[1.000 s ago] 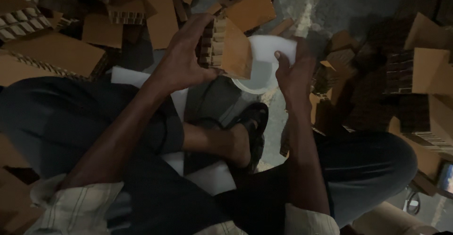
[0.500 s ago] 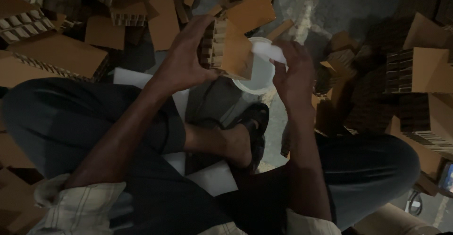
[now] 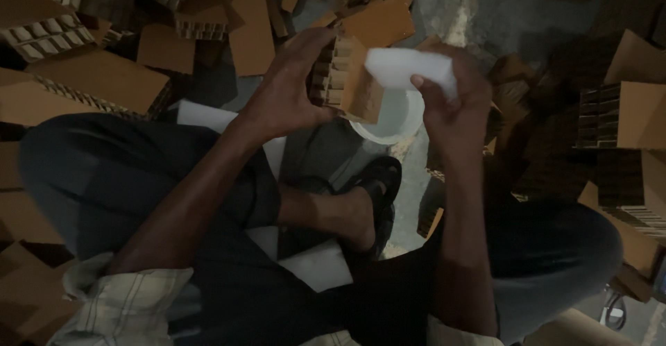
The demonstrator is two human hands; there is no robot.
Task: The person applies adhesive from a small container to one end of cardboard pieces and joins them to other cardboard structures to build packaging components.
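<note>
Cardboard block (image 3: 347, 82) betw. left fingers (image 3: 305, 47)

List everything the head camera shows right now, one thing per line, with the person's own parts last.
cardboard block: one, brown, honeycomb-edged, held in the left hand
white sheet: one, white, in the right hand beside the block
white bowl: one, on the floor under the hands
cardboard pieces: many, brown, scattered around
white sheets: a few, under the legs
sandal: one, black, on the foot
left hand: gripping the block
right hand: fingers pinching the sheet
</note>
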